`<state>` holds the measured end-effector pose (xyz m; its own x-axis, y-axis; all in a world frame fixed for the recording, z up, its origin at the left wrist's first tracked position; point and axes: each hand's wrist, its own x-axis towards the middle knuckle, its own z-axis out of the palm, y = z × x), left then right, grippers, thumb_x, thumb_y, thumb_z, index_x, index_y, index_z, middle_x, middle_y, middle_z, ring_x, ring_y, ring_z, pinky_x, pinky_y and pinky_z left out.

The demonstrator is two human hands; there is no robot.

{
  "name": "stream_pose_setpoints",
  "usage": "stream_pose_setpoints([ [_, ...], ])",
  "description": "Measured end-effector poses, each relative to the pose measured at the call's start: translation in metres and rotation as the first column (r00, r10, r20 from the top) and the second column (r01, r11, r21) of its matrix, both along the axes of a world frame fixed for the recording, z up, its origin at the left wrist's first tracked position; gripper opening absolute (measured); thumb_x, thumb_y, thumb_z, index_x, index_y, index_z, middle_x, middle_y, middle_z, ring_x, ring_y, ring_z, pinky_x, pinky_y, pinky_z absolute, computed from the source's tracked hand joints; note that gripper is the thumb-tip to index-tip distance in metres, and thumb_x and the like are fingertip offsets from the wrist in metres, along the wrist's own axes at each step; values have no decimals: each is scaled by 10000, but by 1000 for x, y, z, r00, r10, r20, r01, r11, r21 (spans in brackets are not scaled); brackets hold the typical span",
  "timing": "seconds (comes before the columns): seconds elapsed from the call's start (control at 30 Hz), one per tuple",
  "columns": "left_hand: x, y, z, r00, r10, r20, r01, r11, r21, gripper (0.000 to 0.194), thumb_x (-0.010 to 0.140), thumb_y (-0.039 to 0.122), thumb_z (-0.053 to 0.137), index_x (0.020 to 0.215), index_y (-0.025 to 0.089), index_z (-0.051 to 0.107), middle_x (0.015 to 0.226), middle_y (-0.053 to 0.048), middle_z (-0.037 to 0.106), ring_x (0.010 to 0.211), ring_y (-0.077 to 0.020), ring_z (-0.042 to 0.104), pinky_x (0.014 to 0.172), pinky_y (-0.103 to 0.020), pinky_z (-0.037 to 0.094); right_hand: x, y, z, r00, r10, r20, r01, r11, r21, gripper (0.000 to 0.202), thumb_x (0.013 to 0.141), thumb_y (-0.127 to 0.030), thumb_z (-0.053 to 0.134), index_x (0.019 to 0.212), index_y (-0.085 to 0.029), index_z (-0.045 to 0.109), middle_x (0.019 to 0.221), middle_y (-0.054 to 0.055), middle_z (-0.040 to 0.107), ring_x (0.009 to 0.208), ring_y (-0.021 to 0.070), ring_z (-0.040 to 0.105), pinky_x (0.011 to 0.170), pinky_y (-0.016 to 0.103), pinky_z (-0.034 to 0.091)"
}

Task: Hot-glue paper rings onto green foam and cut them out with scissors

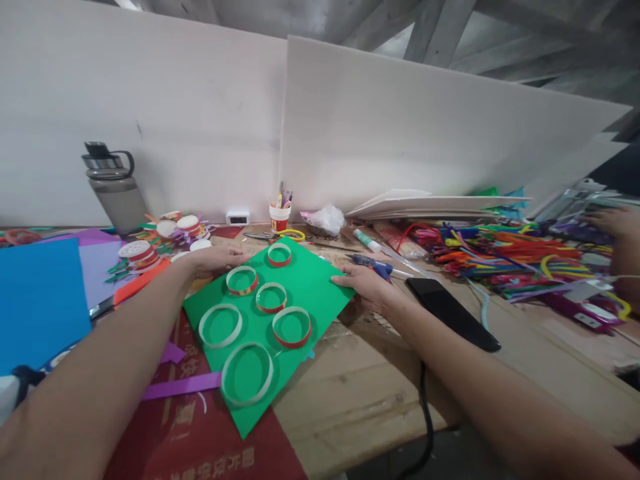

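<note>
A green craft sheet is tilted above the table, carrying several paper rings cut from cups, such as a large one near its closest corner. The rings are white with red outsides. My right hand grips the sheet's right corner, thumb on top and fingers underneath. At the far left edge, my left hand holds the sheet, its fingertips partly hidden. A blue glue gun lies just behind my right hand.
A black phone and bundles of coloured pipe cleaners lie right. Blue sheets, small paper-cup crafts and a water bottle are left. Scissors and a pencil cup sit behind. Another person's hand shows far right.
</note>
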<state>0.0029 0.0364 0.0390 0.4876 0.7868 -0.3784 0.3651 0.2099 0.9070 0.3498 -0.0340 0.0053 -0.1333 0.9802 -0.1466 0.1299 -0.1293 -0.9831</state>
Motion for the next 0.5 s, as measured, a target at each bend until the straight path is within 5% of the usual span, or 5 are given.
stream_pose_setpoints([
  [0.07,-3,1,0,997,42,57,-38,997,-69,511,692,543,783,1043,174,733,1086,-137,744,883,-268,709,636,-281,557,3,2,-1,998,-37,-60,35,999,-24,132,780,-182,677,910,-184,694,862,56,756,765,185,703,723,310,580],
  [0.23,-14,5,1,942,246,227,-217,966,-142,451,841,551,631,968,125,702,851,-159,760,710,-263,722,648,-366,588,8,5,2,982,-118,-149,114,993,-32,111,809,-163,622,901,-184,679,841,46,753,722,160,688,708,270,560],
  [0.5,-26,2,-9,734,426,529,-402,900,-167,529,892,618,500,1032,143,686,931,-131,767,877,-276,733,805,-406,599,8,4,7,972,-202,-121,201,979,-25,67,820,-187,593,871,-184,636,763,36,722,610,146,649,593,263,543],
])
